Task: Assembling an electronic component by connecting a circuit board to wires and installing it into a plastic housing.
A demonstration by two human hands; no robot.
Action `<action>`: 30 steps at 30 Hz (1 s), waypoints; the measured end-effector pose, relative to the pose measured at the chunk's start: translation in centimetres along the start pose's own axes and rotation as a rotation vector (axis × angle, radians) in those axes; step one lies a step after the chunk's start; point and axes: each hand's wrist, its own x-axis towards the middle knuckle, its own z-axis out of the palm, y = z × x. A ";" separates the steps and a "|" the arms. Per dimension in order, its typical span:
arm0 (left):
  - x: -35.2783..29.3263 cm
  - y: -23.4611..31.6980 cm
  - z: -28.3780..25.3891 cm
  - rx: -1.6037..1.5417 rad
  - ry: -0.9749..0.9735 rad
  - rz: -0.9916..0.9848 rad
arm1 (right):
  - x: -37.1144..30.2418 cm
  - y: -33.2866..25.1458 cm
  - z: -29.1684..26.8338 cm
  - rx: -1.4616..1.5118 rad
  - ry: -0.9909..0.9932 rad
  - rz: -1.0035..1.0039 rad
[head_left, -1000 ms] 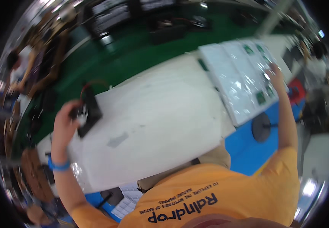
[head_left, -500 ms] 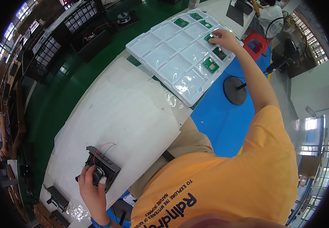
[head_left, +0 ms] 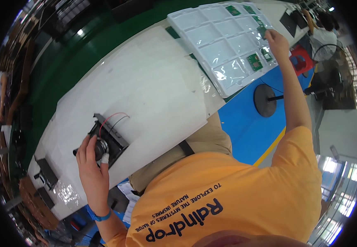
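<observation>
At the lower left of the table, my left hand (head_left: 91, 168) curls its fingers around a round speaker (head_left: 100, 149) with a metal rim. The speaker rests in a black plastic housing (head_left: 119, 144), from which a red and a black wire loop out. White wrapping covers one fingertip of this hand. Far off at the upper right, my right hand (head_left: 278, 44) pinches the edge of a small green circuit board (head_left: 262, 31) over the white compartment tray (head_left: 224, 55). Another circuit board (head_left: 254, 61) lies in a near compartment; several more sit along the tray's right and far sides.
White paper (head_left: 145, 86) covers the table between my hands. Another black housing (head_left: 46, 173) lies at the table's left end by clear plastic film (head_left: 68, 193). Beyond the tray are a standing fan (head_left: 331, 78), a red stool (head_left: 302, 61) and a seated person (head_left: 324, 33).
The view has shifted, so the tray appears farther right. My right hand stays pinched at the circuit board, which looks more tilted. My left hand remains around the speaker.
</observation>
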 end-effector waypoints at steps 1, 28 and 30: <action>0.0 -0.2 0.1 0.002 -0.001 -0.019 | -0.5 -1.5 -0.5 0.102 0.055 0.020; -1.5 0.9 1.6 0.153 0.272 0.096 | -21.1 -33.2 0.8 1.287 -1.094 0.113; -0.9 0.9 1.9 0.097 0.275 0.114 | -21.3 -33.1 0.7 1.300 -1.098 0.111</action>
